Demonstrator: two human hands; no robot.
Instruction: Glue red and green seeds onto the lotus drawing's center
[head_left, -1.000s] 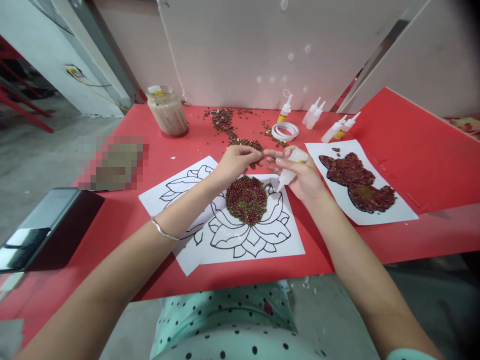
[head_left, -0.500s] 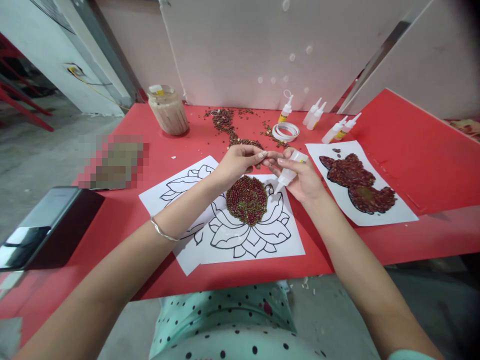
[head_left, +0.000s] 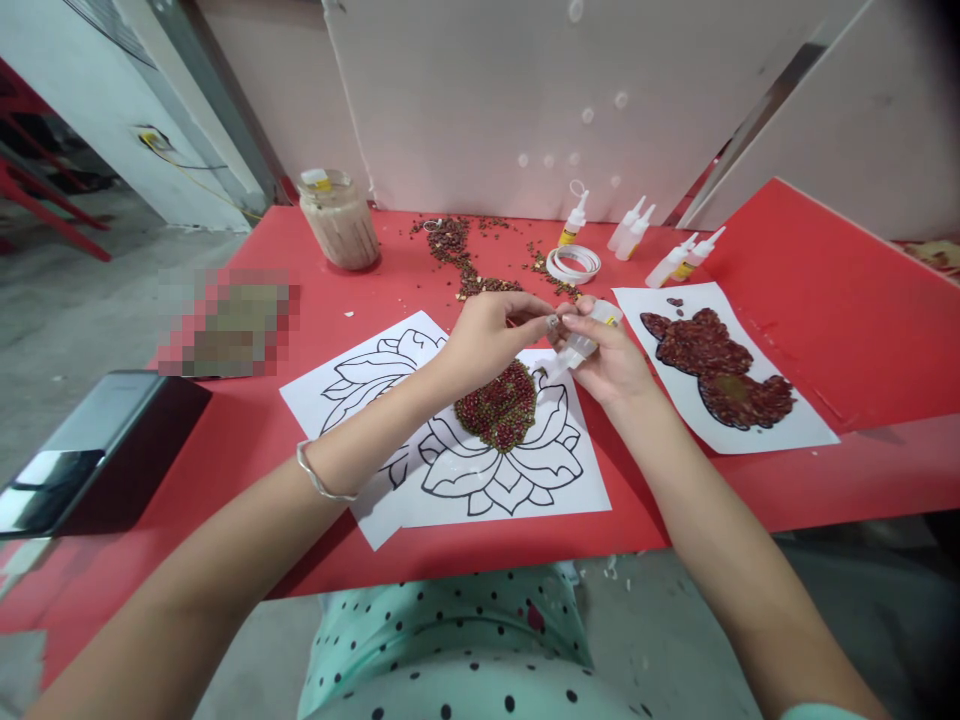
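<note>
My right hand [head_left: 609, 365] is wrapped round a small white squeeze bottle [head_left: 589, 335], its nozzle tilted down to the left above the paper. My left hand [head_left: 501, 335] is pinched at the fingertips of my right hand; what lies between them, if anything, is too small to make out. Beneath both hands is a sheet with a black-outlined flower [head_left: 506, 490]. A round patch of red and green beans or seeds [head_left: 496, 410] covers the flower's centre, partly hidden by my left hand. A second outlined sheet [head_left: 375, 375] lies partly under it, on the left.
Loose brown seeds [head_left: 450, 245] and a white tape ring [head_left: 573, 264] lie behind my hands. Several squeeze bottles [head_left: 671, 262] stand at the back right. A seed-covered sheet [head_left: 810, 432] lies right. A glass jar [head_left: 341, 225] and a dark box [head_left: 142, 460] are on the left.
My left hand has moved right, its fingertips now pinched against my right fingers. The bottle in my right hand has shifted slightly. The sheets have stayed in place.
</note>
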